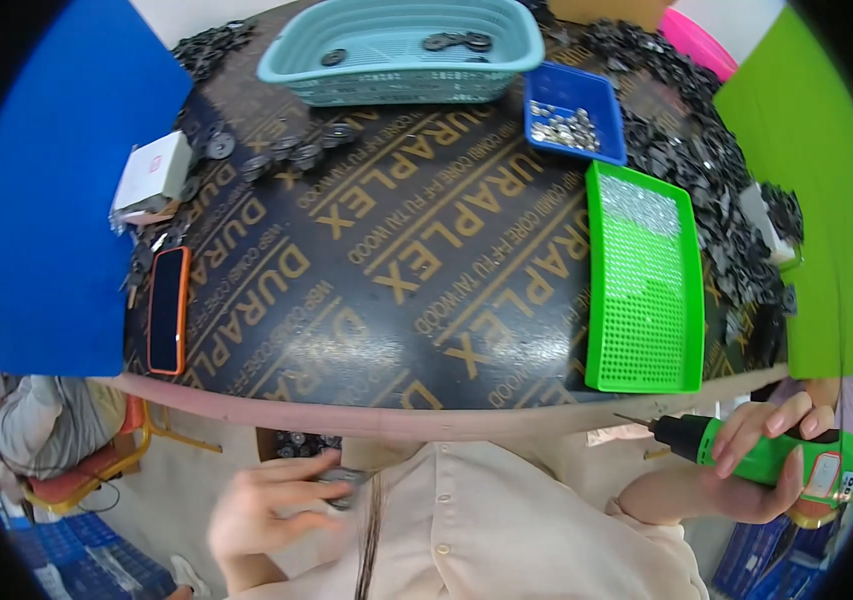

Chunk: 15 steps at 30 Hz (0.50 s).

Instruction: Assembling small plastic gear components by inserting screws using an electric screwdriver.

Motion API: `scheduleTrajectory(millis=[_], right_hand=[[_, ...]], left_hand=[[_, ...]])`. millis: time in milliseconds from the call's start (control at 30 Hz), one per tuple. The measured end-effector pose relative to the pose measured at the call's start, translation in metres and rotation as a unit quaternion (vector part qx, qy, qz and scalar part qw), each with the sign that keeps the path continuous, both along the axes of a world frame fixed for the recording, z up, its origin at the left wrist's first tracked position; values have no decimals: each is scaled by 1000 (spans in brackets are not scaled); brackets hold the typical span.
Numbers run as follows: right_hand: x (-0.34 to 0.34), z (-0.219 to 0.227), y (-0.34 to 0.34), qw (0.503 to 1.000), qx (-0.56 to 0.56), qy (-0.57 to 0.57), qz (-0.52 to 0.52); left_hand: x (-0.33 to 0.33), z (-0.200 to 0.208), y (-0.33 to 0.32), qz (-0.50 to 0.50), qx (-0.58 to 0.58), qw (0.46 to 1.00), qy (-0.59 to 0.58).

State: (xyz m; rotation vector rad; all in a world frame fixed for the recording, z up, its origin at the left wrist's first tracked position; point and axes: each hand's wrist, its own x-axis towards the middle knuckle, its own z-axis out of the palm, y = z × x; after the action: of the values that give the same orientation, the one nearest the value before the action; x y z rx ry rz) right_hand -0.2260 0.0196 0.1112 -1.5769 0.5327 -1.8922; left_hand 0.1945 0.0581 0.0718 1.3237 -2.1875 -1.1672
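Note:
At the lower right, my right hand (743, 437) is wrapped round a green electric screwdriver (768, 460). Its black nose and thin bit point left, just off the table's front edge. My left hand (264, 512), blurred by motion, is in front of my body below the table edge. Between its thumb and fingers is a dark, round, wheel-like part (344, 486), partly covered by the fingers. Closest to the screwdriver on the table lies a green perforated tray (641, 378), with many small silvery screws heaped at its far end.
A teal basket (396, 88) with several dark round parts stands at the back. Beside it, a blue bin (571, 85) holds shiny metal pieces. Dark parts (711, 180) pile along the right. An orange-edged phone (168, 310) and a white box (154, 172) lie left, between blue and lime side panels.

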Motion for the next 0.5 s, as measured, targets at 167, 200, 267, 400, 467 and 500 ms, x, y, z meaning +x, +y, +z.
scheduleTrajectory(millis=[167,200,267,400,467,500], right_hand=[[2,-3,-10,999,18,-6,-45],[3,-3,-10,999,15,-10,-45],[2,-4,-11,998,13,-11,-53],[-1,5,-9,997,14,-11,-78],[-2,8,-9,997,15,-12,-76],[-3,8,-8,996,17,-17,-88]], left_hand=[[16,15,-11,324,-160,930,-70],[7,13,-38,297,-262,912,-110],[-12,3,-113,213,-427,861,-176],[-24,-14,-226,119,-484,806,-319],[-19,-20,-258,123,-482,785,-369],[-19,-24,-266,128,-466,784,-389]])
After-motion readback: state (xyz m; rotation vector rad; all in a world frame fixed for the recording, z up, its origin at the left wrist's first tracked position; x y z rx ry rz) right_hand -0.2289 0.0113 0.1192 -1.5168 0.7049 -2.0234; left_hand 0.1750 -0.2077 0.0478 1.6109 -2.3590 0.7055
